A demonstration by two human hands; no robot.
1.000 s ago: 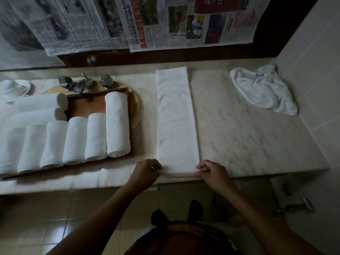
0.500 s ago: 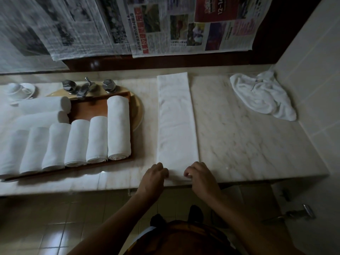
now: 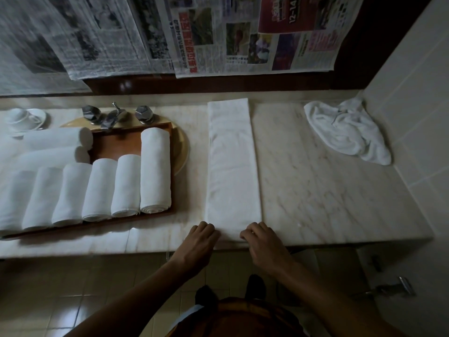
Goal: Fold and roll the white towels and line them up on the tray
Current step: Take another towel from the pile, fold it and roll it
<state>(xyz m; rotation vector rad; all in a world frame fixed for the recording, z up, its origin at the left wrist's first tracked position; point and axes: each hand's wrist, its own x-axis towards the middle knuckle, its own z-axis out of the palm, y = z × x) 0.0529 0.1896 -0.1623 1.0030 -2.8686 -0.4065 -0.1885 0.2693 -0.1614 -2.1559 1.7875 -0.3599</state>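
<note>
A white towel (image 3: 232, 161) folded into a long narrow strip lies flat on the marble counter, running from the back wall to the front edge. My left hand (image 3: 198, 244) and my right hand (image 3: 263, 242) sit at its near end, fingers curled over the towel's edge, which is turned up a little. To the left, a brown wooden tray (image 3: 114, 147) holds several rolled white towels (image 3: 155, 170) side by side, with two more rolls (image 3: 58, 139) lying crosswise behind them. A crumpled white towel (image 3: 347, 132) lies at the back right corner.
Chrome tap handles and spout (image 3: 113, 115) stand behind the tray over a yellowish basin (image 3: 182, 147). A white cup on a saucer (image 3: 23, 119) is at the far left. Newspapers (image 3: 218, 35) cover the mirror. A tiled wall (image 3: 413, 93) bounds the counter on the right.
Both hands moved inward from the towel's near corners onto its near end and curled over the edge, which has begun to turn up.
</note>
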